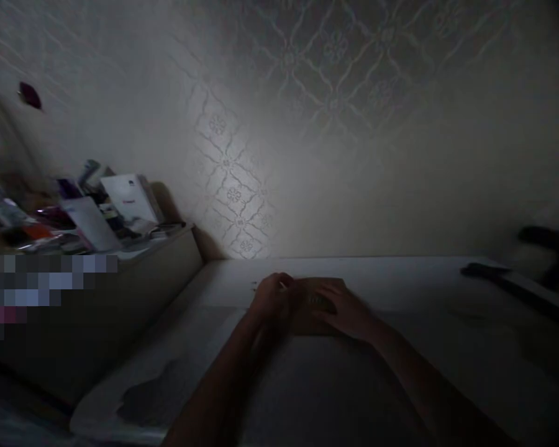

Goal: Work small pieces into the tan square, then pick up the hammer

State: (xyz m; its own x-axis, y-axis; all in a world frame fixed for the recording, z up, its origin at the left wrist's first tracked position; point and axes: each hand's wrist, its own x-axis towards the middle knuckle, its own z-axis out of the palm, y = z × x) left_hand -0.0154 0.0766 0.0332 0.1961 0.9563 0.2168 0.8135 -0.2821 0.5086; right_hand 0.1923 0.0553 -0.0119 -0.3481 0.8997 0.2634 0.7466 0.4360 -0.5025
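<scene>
In the dim head view, a flat brown rectangular piece (314,326), perhaps card or board, lies on the white table. A darker oval patch with pale marks (320,302) shows on it; I cannot tell whether it is printed or a separate object. At the piece's left edge is my left hand (271,297), its fingers curled together with a small pale bit (283,285) at the fingertips, too small to name. My right hand (347,310) rests at the right side of the piece, fingers apart around the oval patch. Tiny dark specks (254,286) lie left of my left hand.
On the left, a cabinet top (168,241) holds a white box (129,200) and a clutter of small items. The patterned wall (335,155) rises behind the white table (400,282). A dark long object (507,282) lies at the right edge.
</scene>
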